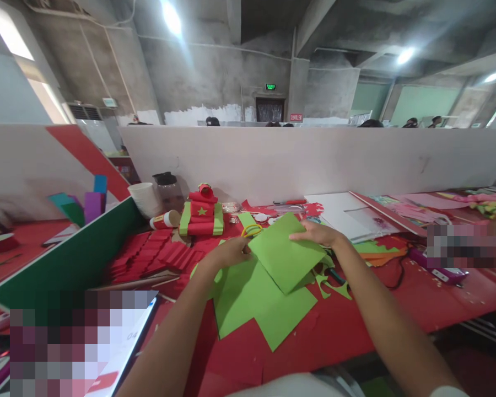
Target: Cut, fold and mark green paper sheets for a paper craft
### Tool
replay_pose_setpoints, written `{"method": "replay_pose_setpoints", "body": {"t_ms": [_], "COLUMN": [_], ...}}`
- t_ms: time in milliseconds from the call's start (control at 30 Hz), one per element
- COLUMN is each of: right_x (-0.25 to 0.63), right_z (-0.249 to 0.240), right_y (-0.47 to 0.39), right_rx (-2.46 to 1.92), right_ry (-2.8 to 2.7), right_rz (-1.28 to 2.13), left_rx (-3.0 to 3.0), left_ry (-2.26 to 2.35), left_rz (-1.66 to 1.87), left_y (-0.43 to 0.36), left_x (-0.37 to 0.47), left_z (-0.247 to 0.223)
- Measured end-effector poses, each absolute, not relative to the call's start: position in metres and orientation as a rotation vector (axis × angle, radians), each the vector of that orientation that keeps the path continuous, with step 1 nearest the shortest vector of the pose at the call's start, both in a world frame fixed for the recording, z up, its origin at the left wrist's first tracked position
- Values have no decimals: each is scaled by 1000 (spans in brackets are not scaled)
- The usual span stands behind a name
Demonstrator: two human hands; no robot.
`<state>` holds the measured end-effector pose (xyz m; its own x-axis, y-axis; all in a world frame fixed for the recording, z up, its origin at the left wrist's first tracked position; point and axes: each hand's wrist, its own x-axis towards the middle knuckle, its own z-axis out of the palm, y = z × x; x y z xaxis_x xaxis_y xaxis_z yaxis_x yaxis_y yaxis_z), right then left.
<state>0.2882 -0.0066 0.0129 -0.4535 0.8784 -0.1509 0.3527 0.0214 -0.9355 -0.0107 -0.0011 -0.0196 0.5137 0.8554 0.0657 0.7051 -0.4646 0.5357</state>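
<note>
The right hand (317, 234) is pinching the upper green sheet (289, 253) along its far right edge, the thumb lying over the top face. The left hand (231, 252) is curling its fingers at the sheet's left corner; whether they are closing on the paper, I cannot tell. The sheet is lying between the two hands, leftward and nearer the body from the right hand, rightward from the left; both are about equally near it. It is looking almost square, so no long axis is standing out, and one corner is pointing toward the person. Beneath it, the larger green paper (240, 300) is spreading toward the body over the red table (413, 303). Yellow handles (252, 228) are showing just beyond the left hand, while green offcuts (337, 288) are lying near the right forearm.
</note>
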Motion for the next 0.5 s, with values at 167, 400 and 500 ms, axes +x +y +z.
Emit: {"method": "replay_pose_setpoints", "body": {"t_ms": [167, 400, 500], "right_x": [280, 265, 261], "right_z": [15, 10, 8], "right_y": [-4, 2, 4], "right_rx": [-1117, -1178, -1185], "right_ry": [-1644, -1600, -1602], "right_rz": [1296, 943, 891], "left_rx": [2207, 1709, 1654], "left_ry": [1230, 1087, 1056], "left_rz": [637, 1125, 1234], "left_y": [-5, -10, -10], "left_x": [-5, 5, 7], "left_z": [-13, 5, 9]}}
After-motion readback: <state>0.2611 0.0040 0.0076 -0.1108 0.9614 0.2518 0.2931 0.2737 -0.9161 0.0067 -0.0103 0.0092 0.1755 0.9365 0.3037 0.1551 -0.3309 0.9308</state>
